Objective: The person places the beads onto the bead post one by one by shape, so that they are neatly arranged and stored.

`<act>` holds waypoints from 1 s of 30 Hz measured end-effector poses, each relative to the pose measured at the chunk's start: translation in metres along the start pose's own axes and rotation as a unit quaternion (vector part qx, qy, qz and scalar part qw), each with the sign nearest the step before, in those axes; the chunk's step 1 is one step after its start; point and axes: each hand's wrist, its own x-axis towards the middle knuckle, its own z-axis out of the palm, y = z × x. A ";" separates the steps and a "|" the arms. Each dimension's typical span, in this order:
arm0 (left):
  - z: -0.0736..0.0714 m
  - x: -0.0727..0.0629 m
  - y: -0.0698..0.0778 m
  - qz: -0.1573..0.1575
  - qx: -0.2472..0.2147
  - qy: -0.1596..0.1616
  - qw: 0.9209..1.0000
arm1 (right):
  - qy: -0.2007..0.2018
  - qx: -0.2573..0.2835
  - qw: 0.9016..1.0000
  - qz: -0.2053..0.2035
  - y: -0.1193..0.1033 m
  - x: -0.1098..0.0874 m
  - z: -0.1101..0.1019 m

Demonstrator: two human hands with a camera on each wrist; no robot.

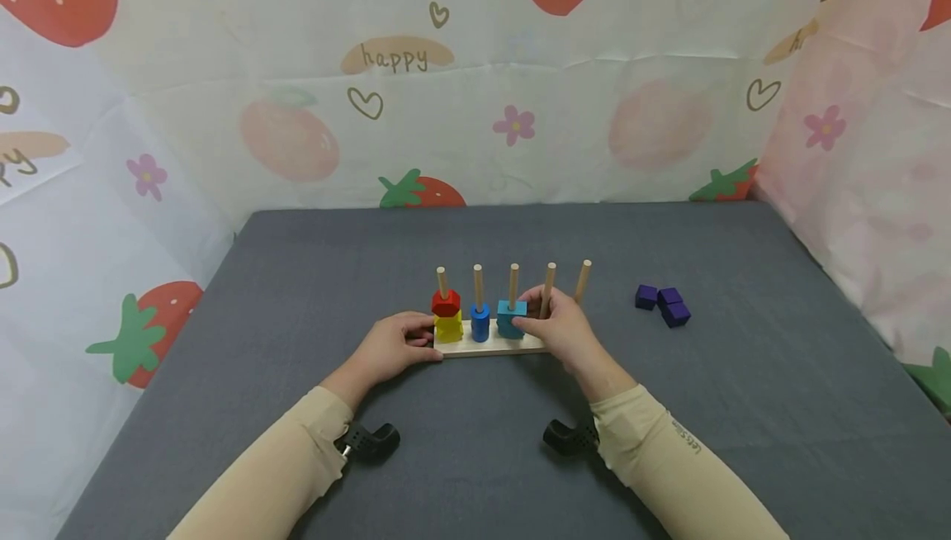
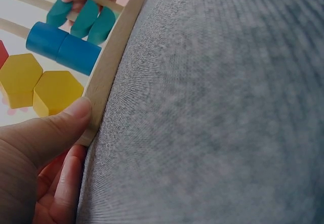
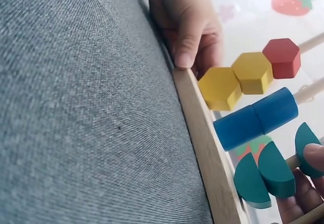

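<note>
My left hand [image 1: 388, 348] grips the left end of a wooden peg board [image 1: 486, 348], its thumb [image 2: 71, 117] on the front edge. On the leftmost peg, a red hexagonal block [image 3: 282, 57] tops two yellow hexagonal blocks [image 3: 251, 72]. Two blue cylinders [image 3: 255, 119] are stacked on the second peg. Two teal half-round blocks [image 3: 276, 169] sit low on the third peg. Above them, my right hand [image 1: 568, 333] pinches another teal half-round block [image 2: 59, 12] on the same peg, a small gap below it. The right fingers partly hide the fourth peg [image 1: 548, 288].
Several dark purple blocks [image 1: 671, 306] lie grouped on the grey cloth to the right of the board. The rightmost peg [image 1: 583, 280] bears no visible block. A printed curtain [image 1: 475, 135] stands behind the table and along both sides.
</note>
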 end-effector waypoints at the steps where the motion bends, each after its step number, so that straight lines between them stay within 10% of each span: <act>1: 0.000 0.000 0.000 0.001 0.000 0.000 1.000 | -0.001 -0.002 1.000 0.000 0.001 0.000 0.000; 30: 0.000 0.000 -0.001 0.011 0.003 0.001 1.000 | -0.018 0.024 0.999 -0.046 -0.020 -0.008 -0.013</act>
